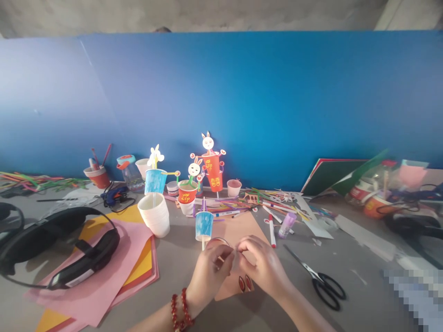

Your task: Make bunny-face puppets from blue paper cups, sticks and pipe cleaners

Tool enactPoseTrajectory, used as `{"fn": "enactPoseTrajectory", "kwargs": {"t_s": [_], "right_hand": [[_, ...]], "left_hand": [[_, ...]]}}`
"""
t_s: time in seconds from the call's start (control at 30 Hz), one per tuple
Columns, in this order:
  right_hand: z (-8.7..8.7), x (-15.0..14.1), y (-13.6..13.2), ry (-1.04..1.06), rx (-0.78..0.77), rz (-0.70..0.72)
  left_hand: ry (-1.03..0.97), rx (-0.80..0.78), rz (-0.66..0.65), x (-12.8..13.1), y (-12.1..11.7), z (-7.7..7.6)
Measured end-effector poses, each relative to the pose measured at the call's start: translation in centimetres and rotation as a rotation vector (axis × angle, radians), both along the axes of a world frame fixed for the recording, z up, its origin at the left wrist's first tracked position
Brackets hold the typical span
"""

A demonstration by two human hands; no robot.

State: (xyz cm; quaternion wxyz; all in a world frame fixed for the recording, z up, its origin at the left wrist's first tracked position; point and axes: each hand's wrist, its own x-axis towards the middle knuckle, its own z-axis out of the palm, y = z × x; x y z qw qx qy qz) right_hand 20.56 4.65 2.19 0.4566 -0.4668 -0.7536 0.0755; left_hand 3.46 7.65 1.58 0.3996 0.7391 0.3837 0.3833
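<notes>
Left hand (pixel 218 262) pinches a paper disc (pixel 217 241)
Right hand (pixel 258 259): hold unclear; paper ears (pixel 241 284) lie by the peach sheet's (pixel 251 226) near edge.

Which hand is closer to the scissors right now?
The right. The right hand is just left of the scissors, not touching them; the left hand is farther left, beyond the right one.

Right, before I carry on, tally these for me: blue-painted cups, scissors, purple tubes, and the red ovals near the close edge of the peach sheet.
Blue-painted cups: 2
Scissors: 1 pair
Purple tube: 1
Red ovals on the peach sheet: 2
Total: 6
</notes>
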Motion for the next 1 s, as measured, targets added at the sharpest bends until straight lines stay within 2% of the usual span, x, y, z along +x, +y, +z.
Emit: {"fn": "enactPoseTrajectory", "kwargs": {"t_s": [0.2, 0.43, 1.0], "right_hand": [[0.0, 0.11, 0.14, 0.102, -0.086, 0.017], [0.07, 0.07, 0.04, 0.17, -0.18, 0.035], [-0.24, 0.2, 0.16, 0.215, -0.235, 0.059]], "left_hand": [[0.105, 0.177, 0.008, -0.21, -0.14, 0.02], [0.141, 0.202, -0.028, -0.29, -0.27, -0.06], [0.169, 0.252, -0.032, -0.32, -0.4, 0.19]]}}
